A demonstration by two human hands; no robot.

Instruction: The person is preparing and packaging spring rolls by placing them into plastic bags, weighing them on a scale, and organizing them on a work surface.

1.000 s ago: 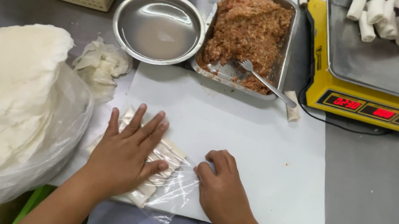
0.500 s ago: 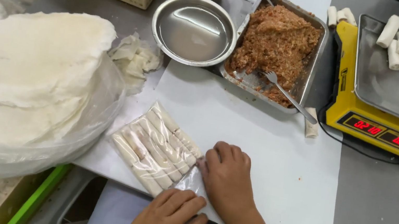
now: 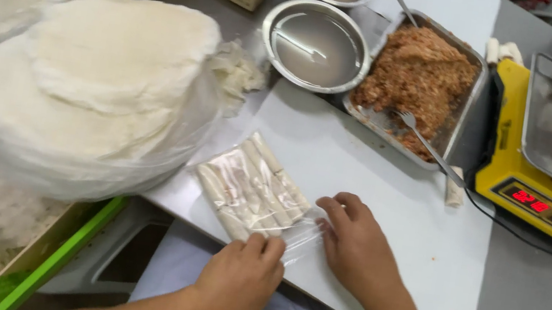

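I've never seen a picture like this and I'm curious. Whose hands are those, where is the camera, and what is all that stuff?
The camera sits on a person's head and looks down at their own bare hands. The left hand and right hand both touch a clear plastic bag of white rolls on a white board. Nearby are a big stack of round white wrappers, a metal bowl of liquid, a tray of brown filling with a fork, and a yellow scale holding more rolls.

Food-prep kitchen: filling tray [image 3: 414,81], wrapper stack [image 3: 105,78], weighing scale [image 3: 506,175].
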